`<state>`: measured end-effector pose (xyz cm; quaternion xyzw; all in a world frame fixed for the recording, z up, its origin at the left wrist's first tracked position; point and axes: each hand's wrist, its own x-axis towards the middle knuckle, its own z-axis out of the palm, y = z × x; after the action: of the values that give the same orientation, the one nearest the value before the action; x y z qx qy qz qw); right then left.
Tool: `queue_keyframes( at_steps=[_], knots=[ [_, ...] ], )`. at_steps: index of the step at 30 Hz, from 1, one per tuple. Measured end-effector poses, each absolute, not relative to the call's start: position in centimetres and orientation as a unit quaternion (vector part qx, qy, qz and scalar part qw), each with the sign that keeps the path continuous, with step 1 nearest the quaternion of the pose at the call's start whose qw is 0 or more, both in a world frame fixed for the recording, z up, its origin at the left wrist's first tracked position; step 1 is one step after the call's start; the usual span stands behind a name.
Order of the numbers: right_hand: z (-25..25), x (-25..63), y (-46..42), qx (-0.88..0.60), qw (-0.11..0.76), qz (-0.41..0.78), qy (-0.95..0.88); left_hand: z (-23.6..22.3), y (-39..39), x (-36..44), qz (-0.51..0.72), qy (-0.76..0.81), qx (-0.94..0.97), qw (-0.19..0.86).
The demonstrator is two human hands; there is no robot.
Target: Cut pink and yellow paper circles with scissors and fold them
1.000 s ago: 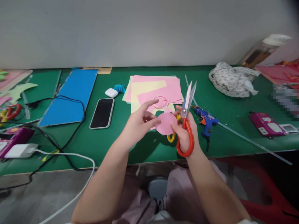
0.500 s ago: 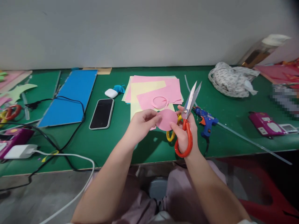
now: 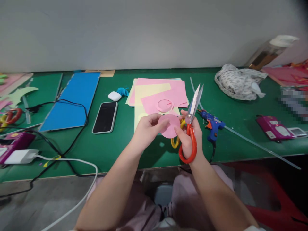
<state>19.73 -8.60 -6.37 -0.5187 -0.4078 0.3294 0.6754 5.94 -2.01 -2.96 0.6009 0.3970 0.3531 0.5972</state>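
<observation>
My left hand (image 3: 147, 130) pinches the left edge of a pink paper circle (image 3: 169, 125), fingers closed on it. My right hand (image 3: 189, 134) grips red-handled scissors (image 3: 190, 128), blades pointing up and away, nearly closed; its thumb also presses the circle's right edge. A yellow ring handle (image 3: 176, 141) shows below the circle. Both hands hover over the green table (image 3: 120, 144), just in front of a stack of pink and yellow paper sheets (image 3: 156, 91) with a thin pink cut-out ring (image 3: 165, 105) lying on it.
A black phone (image 3: 105, 116), white earbud case (image 3: 115, 95) and blue sheet (image 3: 72, 99) lie left. A blue glue gun (image 3: 213, 125) sits right of my hands, with a cloth bundle (image 3: 238, 81) and purple device (image 3: 274, 127) beyond. Cables (image 3: 60, 150) cross the left.
My left hand closed from open fingers onto the pink circle's edge. Both hands and the circle shifted slightly toward me and left; the scissor blades narrowed.
</observation>
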Motion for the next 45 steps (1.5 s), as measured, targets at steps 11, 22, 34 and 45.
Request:
queue_keyframes(
  at_steps=[11, 22, 34, 45],
  knots=[
    [-7.3, 18.8, -8.8, -0.460, 0.666, 0.344, -0.476, -2.6, -2.0, 5.5, 0.433, 0.413, 0.496, 0.630],
    [-7.0, 18.8, -9.5, -0.489, 0.580, 0.310, -0.573, -0.5, -2.4, 4.1, 0.465, 0.430, 0.562, 0.532],
    [-7.4, 19.1, -9.6, -0.436, 0.540, 0.382, -0.611, 0.0, -2.4, 2.8, 0.556, 0.430, 0.580, 0.412],
    [-7.1, 18.6, -9.6, -0.457, 0.557, 0.372, -0.585, 0.1, -2.9, 3.5, 0.536, 0.440, 0.563, 0.450]
  ],
)
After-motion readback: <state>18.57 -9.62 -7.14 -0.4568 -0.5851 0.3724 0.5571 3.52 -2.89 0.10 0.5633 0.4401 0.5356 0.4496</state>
